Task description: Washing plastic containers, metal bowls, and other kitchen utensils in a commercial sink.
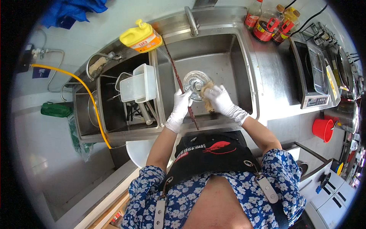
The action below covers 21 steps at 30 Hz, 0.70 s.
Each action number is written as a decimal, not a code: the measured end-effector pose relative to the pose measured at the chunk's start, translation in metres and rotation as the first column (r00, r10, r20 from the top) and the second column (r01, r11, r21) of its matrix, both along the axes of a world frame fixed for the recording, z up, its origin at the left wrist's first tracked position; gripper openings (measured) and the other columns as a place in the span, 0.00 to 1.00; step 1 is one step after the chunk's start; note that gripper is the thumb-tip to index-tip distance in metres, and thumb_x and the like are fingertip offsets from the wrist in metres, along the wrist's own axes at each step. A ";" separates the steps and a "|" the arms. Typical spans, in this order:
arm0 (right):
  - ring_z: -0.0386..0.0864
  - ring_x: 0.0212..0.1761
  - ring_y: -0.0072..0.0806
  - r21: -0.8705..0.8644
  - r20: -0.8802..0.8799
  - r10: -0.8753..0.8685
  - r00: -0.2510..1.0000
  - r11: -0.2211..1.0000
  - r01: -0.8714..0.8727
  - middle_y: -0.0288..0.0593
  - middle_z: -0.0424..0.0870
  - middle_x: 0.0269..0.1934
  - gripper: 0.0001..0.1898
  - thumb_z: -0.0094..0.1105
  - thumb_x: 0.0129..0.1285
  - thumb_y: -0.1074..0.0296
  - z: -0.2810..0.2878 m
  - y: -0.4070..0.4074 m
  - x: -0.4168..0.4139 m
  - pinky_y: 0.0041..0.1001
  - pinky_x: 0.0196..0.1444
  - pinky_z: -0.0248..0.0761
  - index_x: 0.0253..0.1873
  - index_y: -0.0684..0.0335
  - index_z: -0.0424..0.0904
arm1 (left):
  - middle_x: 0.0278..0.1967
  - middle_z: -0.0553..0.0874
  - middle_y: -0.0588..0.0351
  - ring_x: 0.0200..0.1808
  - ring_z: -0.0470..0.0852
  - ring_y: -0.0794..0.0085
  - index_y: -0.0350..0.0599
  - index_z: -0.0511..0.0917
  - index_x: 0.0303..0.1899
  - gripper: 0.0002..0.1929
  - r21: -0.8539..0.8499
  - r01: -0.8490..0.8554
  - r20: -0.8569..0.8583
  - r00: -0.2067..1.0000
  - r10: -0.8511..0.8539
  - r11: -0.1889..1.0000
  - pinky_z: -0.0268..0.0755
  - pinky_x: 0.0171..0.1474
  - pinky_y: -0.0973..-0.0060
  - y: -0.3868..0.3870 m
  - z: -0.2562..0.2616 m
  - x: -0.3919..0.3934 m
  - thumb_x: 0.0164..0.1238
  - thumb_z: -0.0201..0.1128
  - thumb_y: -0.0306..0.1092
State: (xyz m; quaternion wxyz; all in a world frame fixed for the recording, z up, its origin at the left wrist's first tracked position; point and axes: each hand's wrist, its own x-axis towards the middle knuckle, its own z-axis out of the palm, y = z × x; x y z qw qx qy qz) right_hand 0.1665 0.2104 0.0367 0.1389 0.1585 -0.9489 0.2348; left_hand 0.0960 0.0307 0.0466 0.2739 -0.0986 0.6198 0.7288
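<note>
My gloved left hand [182, 102] is closed around a long, thin dark-red rod [176, 73] that slants over the steel sink basin [217, 64]. The rod's upper end reaches the basin's back left corner, and its lower end passes the front rim. In my gloved right hand [218, 97] is a tan, shaggy scrubbing cloth or loofah [208, 102], beside the rod. A round metal drain strainer [197, 83] lies at the basin's bottom, partly hidden behind the cloth and the rod.
A faucet [191, 21] rises behind the basin. A yellow detergent bottle [142, 36] stands on the back left rim. White plastic containers [137, 86] and utensils fill the left basin. Sauce bottles [266, 27] and an induction cooker [310, 74] are on the right counter.
</note>
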 end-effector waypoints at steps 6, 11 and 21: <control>0.74 0.47 0.34 -0.105 -0.152 0.039 0.988 0.993 -0.055 0.40 0.80 0.42 0.18 0.56 0.45 0.70 0.001 -0.032 0.000 0.33 0.50 0.65 0.45 0.60 0.78 | 0.28 0.78 0.63 0.17 0.68 0.84 0.45 0.74 0.42 0.06 -0.047 -0.049 0.124 0.991 0.055 0.998 0.56 0.13 0.84 0.008 -0.002 0.006 0.70 0.52 0.33; 0.74 0.44 0.34 -0.010 0.053 -0.105 0.993 0.994 0.106 0.38 0.80 0.43 0.15 0.57 0.46 0.72 -0.012 0.003 0.007 0.35 0.43 0.64 0.43 0.56 0.77 | 0.30 0.79 0.60 0.16 0.67 0.84 0.43 0.75 0.41 0.07 0.041 -0.022 -0.027 0.999 0.024 0.999 0.54 0.12 0.84 -0.013 0.000 -0.005 0.71 0.52 0.34; 0.72 0.43 0.37 -0.007 -0.137 -0.016 0.990 1.000 0.015 0.41 0.76 0.42 0.12 0.55 0.49 0.70 0.019 -0.002 -0.020 0.36 0.46 0.63 0.41 0.57 0.78 | 0.23 0.78 0.60 0.13 0.66 0.83 0.42 0.74 0.41 0.04 -0.081 -0.019 -0.086 0.996 0.012 0.997 0.55 0.12 0.84 0.000 0.005 0.010 0.69 0.52 0.27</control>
